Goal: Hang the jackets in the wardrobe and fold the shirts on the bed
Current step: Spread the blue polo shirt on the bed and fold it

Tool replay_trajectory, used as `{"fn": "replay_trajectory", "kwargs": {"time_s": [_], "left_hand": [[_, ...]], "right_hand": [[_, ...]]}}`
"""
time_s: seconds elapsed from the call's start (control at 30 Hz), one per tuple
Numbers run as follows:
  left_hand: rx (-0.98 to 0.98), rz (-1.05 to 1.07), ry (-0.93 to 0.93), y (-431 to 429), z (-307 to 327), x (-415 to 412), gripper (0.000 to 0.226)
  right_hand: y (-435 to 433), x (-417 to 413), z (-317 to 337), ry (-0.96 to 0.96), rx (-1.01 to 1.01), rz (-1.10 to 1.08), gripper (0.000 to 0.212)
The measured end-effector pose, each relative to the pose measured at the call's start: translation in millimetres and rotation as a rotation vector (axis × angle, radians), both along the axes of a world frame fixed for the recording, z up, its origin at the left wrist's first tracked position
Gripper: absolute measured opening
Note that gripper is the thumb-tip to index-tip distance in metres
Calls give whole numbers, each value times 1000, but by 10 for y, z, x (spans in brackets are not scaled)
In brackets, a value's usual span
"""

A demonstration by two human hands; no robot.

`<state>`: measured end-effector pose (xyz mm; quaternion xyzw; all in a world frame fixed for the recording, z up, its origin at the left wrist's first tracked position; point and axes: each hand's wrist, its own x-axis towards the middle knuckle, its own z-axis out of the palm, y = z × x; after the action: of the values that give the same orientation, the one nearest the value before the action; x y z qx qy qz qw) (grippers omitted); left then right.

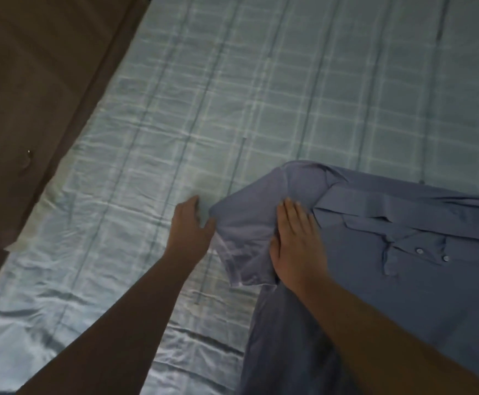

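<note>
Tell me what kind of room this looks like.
Probably a bedroom: a wide bed covered by a wrinkled, checked blue sheet, with a blue buttoned shirt spread out on it for folding.

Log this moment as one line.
step: fold shirt | left hand: open, beside sleeve | right hand: flat on shirt | bed: checked sheet
</note>
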<state>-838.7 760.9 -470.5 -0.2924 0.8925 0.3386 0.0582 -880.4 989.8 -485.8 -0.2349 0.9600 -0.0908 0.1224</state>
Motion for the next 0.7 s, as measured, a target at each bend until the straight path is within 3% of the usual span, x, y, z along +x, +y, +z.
{"fn": "replay_trajectory", "kwargs": {"time_s": [0.1, 0.13, 0.23, 0.43, 0.6, 0.7], "left_hand": [[94, 11, -103, -79, 28, -143, 11], [93, -18, -114, -88, 53, -178, 9], [149, 15, -107, -105, 70, -203, 15], [480, 210, -55, -5, 68, -183, 10], [564, 83, -8, 42, 128, -149, 47], [643, 158, 55, 90, 223, -178, 43]], "right_hand": [[-151, 66, -107, -40, 78, -49, 64], [-180, 82, -136, -40, 91, -68, 64], [-260, 124, -173, -26, 121, -120, 66], [-437, 167, -219, -44, 170, -187, 68], [-428, 150, -188, -54, 161, -183, 68], [-363, 123, -142, -84, 107, -133, 69]]}}
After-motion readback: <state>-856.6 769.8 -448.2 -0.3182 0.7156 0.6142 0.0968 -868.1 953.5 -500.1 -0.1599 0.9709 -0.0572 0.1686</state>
